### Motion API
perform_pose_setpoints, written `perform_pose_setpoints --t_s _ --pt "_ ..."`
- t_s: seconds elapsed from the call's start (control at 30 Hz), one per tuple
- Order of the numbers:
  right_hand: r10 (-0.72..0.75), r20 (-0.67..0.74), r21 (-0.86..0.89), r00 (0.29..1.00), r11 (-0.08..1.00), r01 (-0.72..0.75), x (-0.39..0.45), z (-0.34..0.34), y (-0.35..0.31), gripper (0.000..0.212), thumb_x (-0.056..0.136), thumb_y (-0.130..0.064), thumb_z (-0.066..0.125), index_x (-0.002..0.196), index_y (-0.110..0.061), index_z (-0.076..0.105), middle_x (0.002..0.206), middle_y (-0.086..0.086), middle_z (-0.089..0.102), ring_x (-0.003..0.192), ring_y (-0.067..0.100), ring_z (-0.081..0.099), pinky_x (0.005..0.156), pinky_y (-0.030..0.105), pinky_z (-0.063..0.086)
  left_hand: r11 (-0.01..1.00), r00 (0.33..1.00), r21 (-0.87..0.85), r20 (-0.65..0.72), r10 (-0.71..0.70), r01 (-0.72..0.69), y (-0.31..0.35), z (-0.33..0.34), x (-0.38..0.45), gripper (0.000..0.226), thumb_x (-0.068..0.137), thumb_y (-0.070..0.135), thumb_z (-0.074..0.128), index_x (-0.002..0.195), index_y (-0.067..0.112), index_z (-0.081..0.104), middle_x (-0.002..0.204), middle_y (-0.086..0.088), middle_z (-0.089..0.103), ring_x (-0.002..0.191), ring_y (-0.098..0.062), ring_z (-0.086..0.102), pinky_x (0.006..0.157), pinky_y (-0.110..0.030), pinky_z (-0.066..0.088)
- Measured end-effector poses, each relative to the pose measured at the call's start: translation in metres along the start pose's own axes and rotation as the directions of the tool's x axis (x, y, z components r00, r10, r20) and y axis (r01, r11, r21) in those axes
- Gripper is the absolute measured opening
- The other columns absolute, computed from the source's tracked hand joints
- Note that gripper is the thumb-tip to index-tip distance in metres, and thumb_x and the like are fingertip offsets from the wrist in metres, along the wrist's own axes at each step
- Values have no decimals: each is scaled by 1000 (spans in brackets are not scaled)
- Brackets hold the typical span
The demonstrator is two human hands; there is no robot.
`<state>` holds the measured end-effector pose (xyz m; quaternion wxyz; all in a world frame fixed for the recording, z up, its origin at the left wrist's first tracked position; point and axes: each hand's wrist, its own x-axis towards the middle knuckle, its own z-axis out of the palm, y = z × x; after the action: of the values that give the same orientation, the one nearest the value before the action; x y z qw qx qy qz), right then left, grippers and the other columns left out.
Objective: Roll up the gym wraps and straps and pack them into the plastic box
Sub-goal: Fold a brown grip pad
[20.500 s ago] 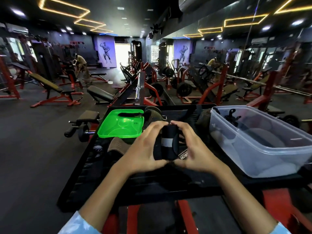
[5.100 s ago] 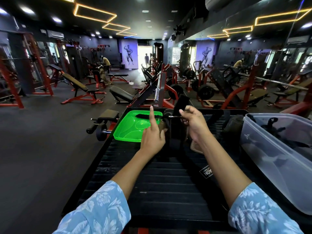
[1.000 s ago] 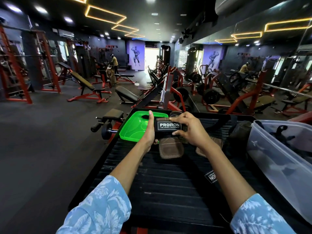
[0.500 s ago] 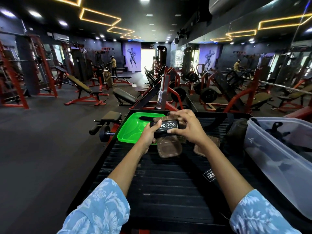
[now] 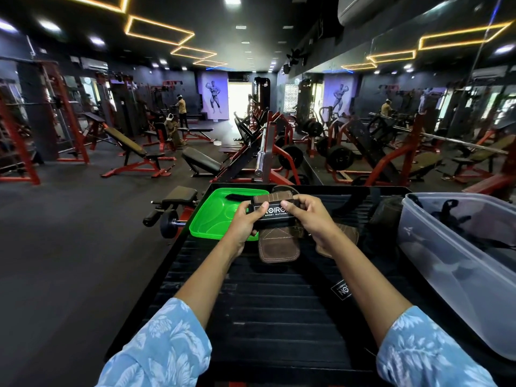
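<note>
Left side: a dumbbell (image 5: pixel 167 223) rests on the floor beside the black ribbed bench (image 5: pixel 265 303). On the far left corner of the bench lies the green lid (image 5: pixel 212 219), upturned, with a small dark strap (image 5: pixel 236 196) resting in it near the far rim.

Centre: both forearms extend forward over the bench, each in a blue floral sleeve (image 5: pixel 159 350).

- Left hand (image 5: pixel 247 219) — fingers curled around the left end of the black wrist wrap (image 5: pixel 275 215), thumb pressed on its front face over the white lettering.
- Right hand (image 5: pixel 307 216) — fingers curled around the right end of the same wrap, thumb on its upper edge.

The wrap is held horizontally between the two hands, just above the bench surface and partly in front of the near right corner of the lid. A brown leather pad (image 5: pixel 279 245) hangs from below the wrap and lies on the bench. A second brown pad (image 5: pixel 344 238) lies just to the right, partly hidden by the right wrist. A black label tag (image 5: pixel 342 290) lies on the bench nearer the person.

Right side: a dark rolled item (image 5: pixel 386 216) sits near the plastic box (image 5: pixel 452 255). The box is clear, open at the top, and stands at the right edge of the bench; dark straps (image 5: pixel 449 216) lie inside it.
</note>
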<state>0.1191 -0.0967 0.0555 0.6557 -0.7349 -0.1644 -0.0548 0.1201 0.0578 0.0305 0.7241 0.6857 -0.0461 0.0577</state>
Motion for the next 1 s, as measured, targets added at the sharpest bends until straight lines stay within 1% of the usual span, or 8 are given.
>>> perform_pose_setpoints --t_s 0.1,0.2,0.37,0.43,0.5,0.6,0.73,1.0 --pt "2 -13 -7 1000 1000 -2 1 6 4 3 87 -14 63 86 -11 63 86 5 67 80 15 63 75 27 51 994 1000 -112 -28 -5 2 8 1 -6 23 93 26 48 104 11 62 84 -1 68 69 -4 62 66 -21 47" --pt "12 -19 -42 1000 999 -13 0 17 11 5 85 -16 66 87 -12 64 89 7 68 83 18 64 79 33 52 932 975 -333 -117 -191 143 6 6 -9 58 93 56 33 94 8 66 82 -11 71 74 -22 68 76 -36 56" --pt "84 -35 -44 996 995 -86 -4 38 17 42 78 -52 66 91 -12 69 97 7 72 95 22 66 89 38 52 981 830 101 -552 -85 167 9 13 -17 69 99 49 20 102 -5 62 114 -29 59 106 -38 56 87 -37 41" --pt "128 -159 -50 979 989 -138 -7 47 19 73 69 -77 54 81 -7 67 85 5 71 84 20 65 80 35 50 963 840 252 -540 54 100 12 19 -24 57 103 33 23 111 -12 58 123 -32 54 115 -40 49 89 -36 33" --pt "150 -330 -59 932 982 -179 -11 51 16 66 82 -69 43 67 -7 60 69 1 60 67 15 55 63 28 41 928 833 369 -528 167 47 10 26 -31 49 103 22 26 110 -15 56 120 -34 55 113 -42 48 88 -38 30" --pt "120 -458 -124 881 973 -197 -10 44 19 68 96 -54 28 68 -2 60 73 9 60 74 24 55 65 30 34 896 827 444 -494 266 -23 4 32 -30 44 101 16 31 95 -17 59 107 -36 59 102 -45 52 82 -42 29" --pt "124 -479 -101 869 976 -195 -5 42 23 73 97 -51 25 76 8 61 82 15 62 85 29 57 74 32 39 926 857 377 -479 189 6 6 31 -24 44 101 17 30 101 -17 57 113 -34 56 108 -42 49 87 -40 31" --pt "208 -443 4 872 973 -230 0 44 22 54 97 -51 30 64 -16 54 95 16 65 95 32 62 91 44 47 996 902 79 -431 4 33 -2 24 -5 49 100 24 36 90 -23 49 100 -41 56 93 -52 54 78 -48 45"
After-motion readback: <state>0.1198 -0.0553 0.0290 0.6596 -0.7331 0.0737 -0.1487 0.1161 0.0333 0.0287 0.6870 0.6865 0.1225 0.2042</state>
